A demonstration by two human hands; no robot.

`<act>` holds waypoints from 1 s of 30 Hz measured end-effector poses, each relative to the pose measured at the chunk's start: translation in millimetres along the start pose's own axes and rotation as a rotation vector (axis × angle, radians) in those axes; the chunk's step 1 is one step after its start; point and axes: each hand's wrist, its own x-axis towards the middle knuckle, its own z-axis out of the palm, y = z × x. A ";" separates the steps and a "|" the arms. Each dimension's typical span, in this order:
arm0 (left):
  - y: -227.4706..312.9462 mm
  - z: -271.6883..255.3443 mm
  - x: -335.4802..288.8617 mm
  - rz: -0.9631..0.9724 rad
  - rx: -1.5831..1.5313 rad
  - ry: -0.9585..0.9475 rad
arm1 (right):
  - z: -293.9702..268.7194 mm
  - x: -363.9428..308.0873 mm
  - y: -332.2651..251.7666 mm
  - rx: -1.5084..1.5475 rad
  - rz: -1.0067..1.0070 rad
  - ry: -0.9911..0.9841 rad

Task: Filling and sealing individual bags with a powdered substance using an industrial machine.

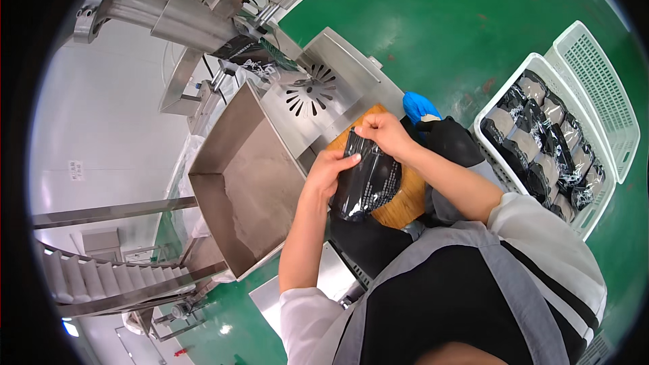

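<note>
Above my lap I hold a glossy black plastic pouch with rows of pale print down one side. My left hand is closed on its left edge, with the thumb lying across the front. My right hand pinches the pouch's top end between thumb and fingers. Whether the pouch has anything in it, I cannot tell. Partly behind it shows a wooden board, resting between my dark-clad legs.
A steel tray with sloping walls stands at left. Beyond my hands is a steel machine with a slotted round grate. At right, a white crate holds several black-and-clear packs. A blue cover lies near my knee.
</note>
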 end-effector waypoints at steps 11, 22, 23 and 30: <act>-65.8 -3.3 -93.4 0.153 0.022 0.164 | -11.3 -36.1 -1.1 -0.128 -0.135 0.220; -53.4 59.9 -116.2 0.979 0.065 0.206 | -105.8 -180.0 -56.0 0.293 -0.248 0.308; -42.0 65.8 -121.7 1.022 0.183 0.106 | -111.6 -201.3 -66.6 0.233 -0.286 0.287; 8.2 239.0 -136.8 0.648 0.676 -0.282 | -125.6 -261.4 -140.4 0.256 -0.478 0.232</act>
